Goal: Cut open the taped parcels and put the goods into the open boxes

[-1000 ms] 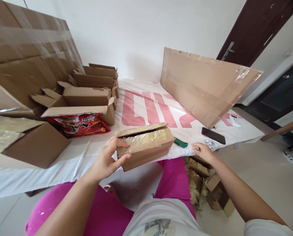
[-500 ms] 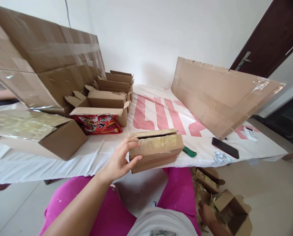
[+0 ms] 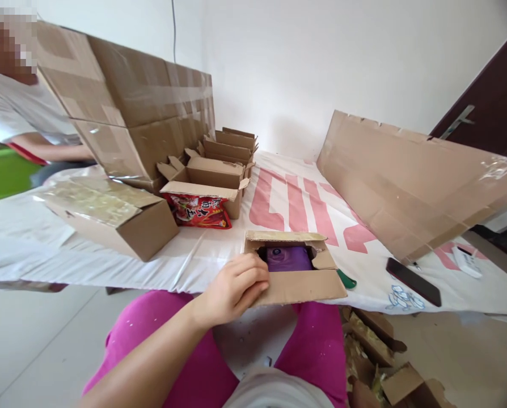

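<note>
Left hand (image 3: 239,286) is curled mostly closed, hanging onto the left end of a small, open, brown cardboard box (image 3: 304,286) at the front edge of the white-clothed bench (image 3: 211,246). Box stretches away to that hand's right, long side running left-right, smooth-looking purple package (image 3: 290,259) inside, just past the knuckles. Right hand? Honestly can't make it out.

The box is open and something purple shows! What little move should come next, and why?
I'd probably fold the short flap outward at the box's right end. The front flap is folded out and the purple thing shows, but the short one seems to cover part of the opening. The left hand is at the other end.
</note>
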Available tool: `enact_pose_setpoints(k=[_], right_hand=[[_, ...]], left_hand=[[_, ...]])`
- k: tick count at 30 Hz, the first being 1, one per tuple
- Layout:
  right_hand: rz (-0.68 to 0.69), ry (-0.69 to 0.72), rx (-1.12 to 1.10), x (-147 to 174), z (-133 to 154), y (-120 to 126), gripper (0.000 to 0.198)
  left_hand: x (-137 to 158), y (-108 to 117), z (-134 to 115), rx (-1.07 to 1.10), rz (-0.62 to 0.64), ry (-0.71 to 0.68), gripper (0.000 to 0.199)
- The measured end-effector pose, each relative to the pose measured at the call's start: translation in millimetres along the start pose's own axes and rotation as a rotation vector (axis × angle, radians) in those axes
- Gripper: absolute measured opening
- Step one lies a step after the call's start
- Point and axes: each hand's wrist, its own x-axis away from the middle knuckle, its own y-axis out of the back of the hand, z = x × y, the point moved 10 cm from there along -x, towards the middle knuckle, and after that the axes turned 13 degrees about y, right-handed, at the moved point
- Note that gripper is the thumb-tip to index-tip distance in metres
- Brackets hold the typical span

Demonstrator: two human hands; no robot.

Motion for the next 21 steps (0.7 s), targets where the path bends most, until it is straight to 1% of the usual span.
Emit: enact_pose_setpoints(k=[1, 3, 4, 5, 6, 8, 10, 11, 12, 13, 14, 15, 16, 17, 18, 19, 20, 21], right_hand=[[0.006, -0.04, 0.017, 1, -8, 1, 0.022], [0.0, -0.101, 0.04, -5, -23, 12, 0.02], [-0.033, -0.094, 0.039, -12, -27, 25, 0.019], [-0.091, -0.06, 0.031, -23, -27, 44, 0.019], [-0.179, -0.012, 0.019, -34, -24, 68, 0.018], [-0.418, 0.109, -0.016, -55, -2, 131, 0.018], [-0.659, 0.211, -0.071, -70, 36, 197, 0.015], [-0.758, 0.244, -0.11, -77, 59, 226, 0.014], [-0.795, 0.315, -0.157, -87, 90, 248, 0.018], [-0.779, 0.423, -0.182, -99, 128, 265, 0.02], [-0.702, 0.571, -0.169, -112, 173, 273, 0.018], [-0.596, 0.73, -0.166, -124, 218, 275, 0.016], [-0.476, 0.858, -0.177, -137, 257, 271, 0.016], [-0.35, 0.936, -0.185, -151, 289, 262, 0.017], [-0.192, 0.978, -0.15, -167, 314, 246, 0.021], [-0.041, 1.0, -0.085, -182, 333, 226, 0.023], [0.068, 1.004, -0.006, -197, 344, 207, 0.022], [0.155, 0.993, 0.086, -212, 350, 189, 0.021]], left_hand=[[-1, 0, 2, -0.044, -0.032, 0.031, 0.021], [-2, -5, 2, -0.146, -0.026, 0.045, 0.023], [-3, -9, 1, -0.196, -0.001, 0.042, 0.026], [-3, -12, 1, -0.242, 0.02, 0.048, 0.028], [-4, -12, 2, -0.283, 0.028, 0.069, 0.028], [-4, -9, 9, -0.346, 0.007, 0.139, 0.02], [-3, -6, 16, -0.378, -0.022, 0.198, 0.012], [-2, -5, 19, -0.375, -0.028, 0.216, 0.013], [-1, -5, 21, -0.363, -0.029, 0.225, 0.016], [0, -5, 22, -0.346, -0.027, 0.228, 0.02], [0, -5, 23, -0.329, -0.019, 0.226, 0.023], [0, -5, 23, -0.316, -0.009, 0.22, 0.025], [0, -5, 23, -0.308, -0.001, 0.213, 0.024], [0, -5, 23, -0.304, 0.009, 0.207, 0.02], [0, -6, 23, -0.302, 0.02, 0.202, 0.017], [0, -6, 23, -0.301, 0.027, 0.198, 0.016], [0, -5, 23, -0.301, 0.032, 0.193, 0.018], [0, -6, 24, -0.301, 0.034, 0.189, 0.019]])
